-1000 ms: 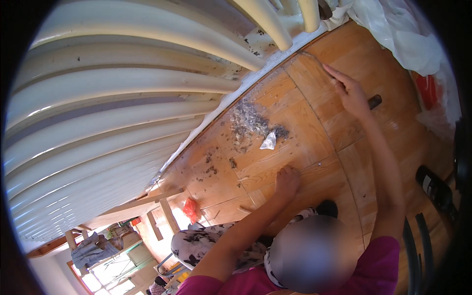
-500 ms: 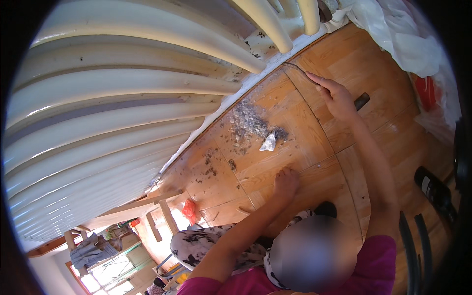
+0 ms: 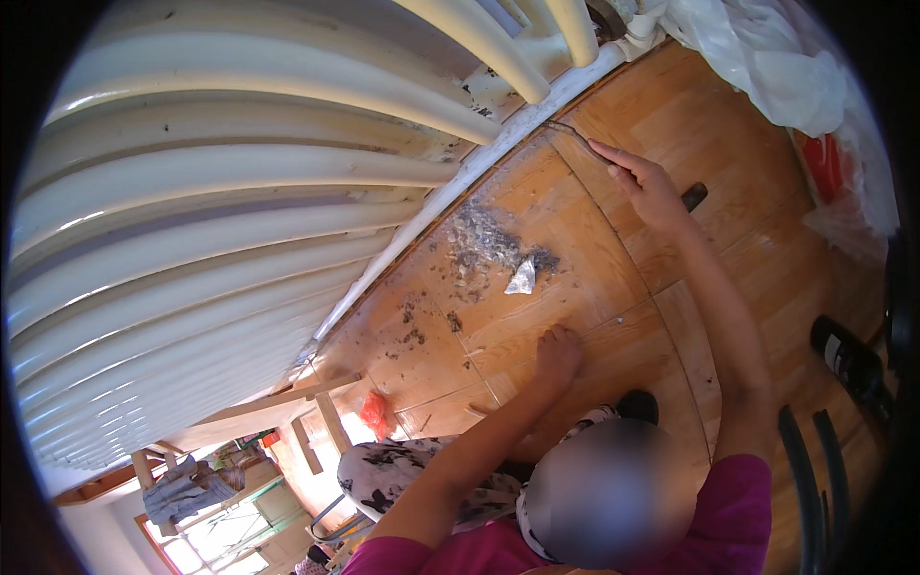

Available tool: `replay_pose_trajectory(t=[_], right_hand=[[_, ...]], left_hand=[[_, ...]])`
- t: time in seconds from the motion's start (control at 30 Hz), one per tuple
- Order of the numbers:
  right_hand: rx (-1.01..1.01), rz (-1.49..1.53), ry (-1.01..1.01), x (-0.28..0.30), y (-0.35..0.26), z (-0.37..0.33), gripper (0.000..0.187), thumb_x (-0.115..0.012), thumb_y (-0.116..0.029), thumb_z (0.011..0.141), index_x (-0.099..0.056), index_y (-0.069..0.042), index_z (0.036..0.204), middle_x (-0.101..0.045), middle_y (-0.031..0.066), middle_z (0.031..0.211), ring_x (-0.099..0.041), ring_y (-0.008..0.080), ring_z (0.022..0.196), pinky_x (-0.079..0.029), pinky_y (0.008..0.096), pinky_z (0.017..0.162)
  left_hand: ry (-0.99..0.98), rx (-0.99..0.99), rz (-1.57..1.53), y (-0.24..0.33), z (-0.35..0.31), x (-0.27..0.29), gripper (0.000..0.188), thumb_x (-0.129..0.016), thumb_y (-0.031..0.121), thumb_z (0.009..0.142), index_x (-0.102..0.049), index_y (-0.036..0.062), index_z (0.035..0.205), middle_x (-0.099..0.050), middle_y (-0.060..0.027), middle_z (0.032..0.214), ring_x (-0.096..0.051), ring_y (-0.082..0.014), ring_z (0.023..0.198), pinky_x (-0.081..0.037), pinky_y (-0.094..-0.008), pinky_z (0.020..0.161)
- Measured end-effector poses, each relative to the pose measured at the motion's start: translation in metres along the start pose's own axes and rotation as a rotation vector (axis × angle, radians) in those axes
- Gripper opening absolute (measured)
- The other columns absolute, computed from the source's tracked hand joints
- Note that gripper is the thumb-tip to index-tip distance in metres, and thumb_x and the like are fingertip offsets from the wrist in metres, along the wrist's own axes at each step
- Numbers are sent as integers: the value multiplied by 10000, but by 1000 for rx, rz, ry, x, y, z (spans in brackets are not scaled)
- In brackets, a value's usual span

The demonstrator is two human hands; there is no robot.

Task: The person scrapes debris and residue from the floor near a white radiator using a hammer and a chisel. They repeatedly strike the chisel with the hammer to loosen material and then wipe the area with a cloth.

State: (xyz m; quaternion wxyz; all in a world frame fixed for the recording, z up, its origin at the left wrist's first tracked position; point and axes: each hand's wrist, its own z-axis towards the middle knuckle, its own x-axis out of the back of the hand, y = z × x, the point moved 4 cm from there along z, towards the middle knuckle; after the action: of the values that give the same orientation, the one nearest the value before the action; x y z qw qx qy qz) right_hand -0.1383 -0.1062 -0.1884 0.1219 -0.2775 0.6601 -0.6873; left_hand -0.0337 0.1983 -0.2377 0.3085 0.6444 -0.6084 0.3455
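Note:
My right hand [image 3: 652, 187] grips a thin, bent metal tool [image 3: 579, 137]. Its tip reaches the floor edge below the white radiator [image 3: 316, 163]. A dark handle end [image 3: 695, 196] shows past my wrist and looks like part of the same tool. My left hand [image 3: 559, 355] leans on the wood-patterned tile floor [image 3: 613, 278] with its fingers curled, and I see nothing in it. Between my left hand and the radiator lies a pile of grey flakes and dust [image 3: 482, 240]. A silvery white scrap [image 3: 520, 276] lies at the pile's near side.
White plastic sheeting [image 3: 767, 77] with something red [image 3: 822, 168] under it is at the upper right. A dark bottle [image 3: 851, 364] lies at the right, near dark curved bars [image 3: 810, 479]. An orange-red plastic bag [image 3: 375, 414] sits by a wooden frame [image 3: 331, 422] at lower left.
The view has shifted slightly, and the radiator sits a little further left. My right hand and the tool have moved a little to the left in the picture. My left hand stays on the floor.

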Motion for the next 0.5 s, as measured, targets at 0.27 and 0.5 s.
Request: replay_pose_trajectory(t=[0.27,0.5], right_hand=[[99,-248,-98,-24,-20,22,400,-513,-152,975,-559,-292,1346,-544,70,661,-465,139,549,-395,293,547],[225,-347,-59,-41,-26,20,448,-508,-130,971,-531,-346,1363,-664,73,851,-535,162,607,-433,299,571]], left_hand=[[-29,4,-80,-5,0,-2,532,-809,250,631,-565,-18,1021,-549,-197,1043,-570,-332,989,-487,-429,856],[-68,37,-36,4,2,1,572,-820,279,622,-567,-16,1041,-548,-195,1043,-567,-327,987,-487,-423,852]])
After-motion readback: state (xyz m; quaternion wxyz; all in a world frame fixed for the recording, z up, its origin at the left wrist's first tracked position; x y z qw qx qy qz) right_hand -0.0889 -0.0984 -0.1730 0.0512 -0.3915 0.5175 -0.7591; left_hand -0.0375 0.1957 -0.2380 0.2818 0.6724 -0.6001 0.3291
